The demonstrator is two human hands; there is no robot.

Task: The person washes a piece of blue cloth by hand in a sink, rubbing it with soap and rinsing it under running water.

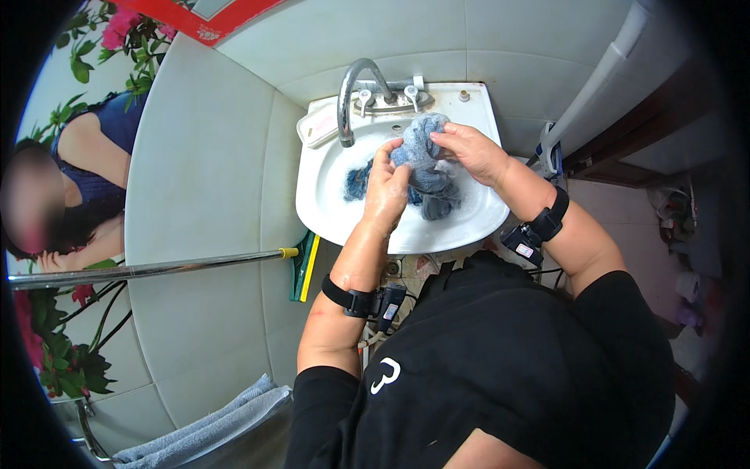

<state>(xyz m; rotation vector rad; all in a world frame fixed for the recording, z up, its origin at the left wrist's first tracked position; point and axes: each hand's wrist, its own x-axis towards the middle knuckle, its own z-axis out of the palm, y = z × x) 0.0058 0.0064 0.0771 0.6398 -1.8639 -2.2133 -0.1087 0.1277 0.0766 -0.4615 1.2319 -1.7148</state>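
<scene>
Both hands grip a wet, soapy blue-grey cloth (426, 162) above the white sink (312, 205). My left hand (387, 186) pinches its left side with thumb and fingers. On the upper right side, my right hand (473, 152) has its thumb and fingers closed on the same cloth. The lower part of the cloth hangs bunched into the basin. Darker blue wet fabric (356, 182) lies in suds beside my left hand; whether it is joined to the held cloth I cannot tell.
A curved chrome faucet (344, 102) rises at the sink's back left, near a white soap dish (316, 127). Left of the sink stands a green and yellow squeegee (303, 268) with a long metal pole. A grey towel (207, 418) hangs lower left; a white pipe (598, 78) runs at right.
</scene>
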